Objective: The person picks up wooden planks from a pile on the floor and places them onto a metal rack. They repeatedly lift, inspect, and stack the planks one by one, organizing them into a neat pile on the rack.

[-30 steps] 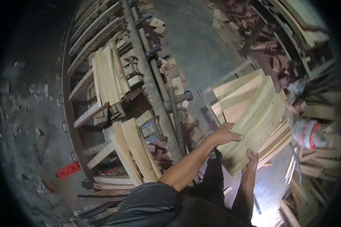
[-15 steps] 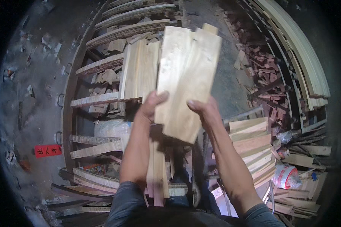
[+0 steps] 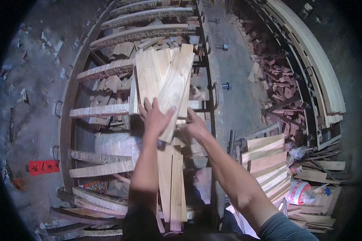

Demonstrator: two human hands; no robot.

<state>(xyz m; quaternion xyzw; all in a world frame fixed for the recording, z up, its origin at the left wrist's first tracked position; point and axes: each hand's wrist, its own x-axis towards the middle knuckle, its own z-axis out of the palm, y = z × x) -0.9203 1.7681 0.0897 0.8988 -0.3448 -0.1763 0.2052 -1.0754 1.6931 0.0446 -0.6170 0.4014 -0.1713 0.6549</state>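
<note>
Several pale wooden boards lie fanned out and overlapping on the crossbars of a rack ahead of me. My left hand rests on their near left part, fingers spread and thumb across the top board. At the near right corner of the boards is my right hand. Its index finger and thumb stand apart beside the edge, and its other fingers are partly hidden. Closer to me, narrow wooden strips lie lengthwise below the boards.
The rack's crossbars stretch away to the left, over wood offcuts. Bolts stick out from its right beam. A row of boards stands at right, near a white-and-red tub. Long planks and reddish scraps lie farther right.
The boards I held up have come down onto the rack and now lie fanned. My left hand has opened out over them, and my right hand has moved lower and left.
</note>
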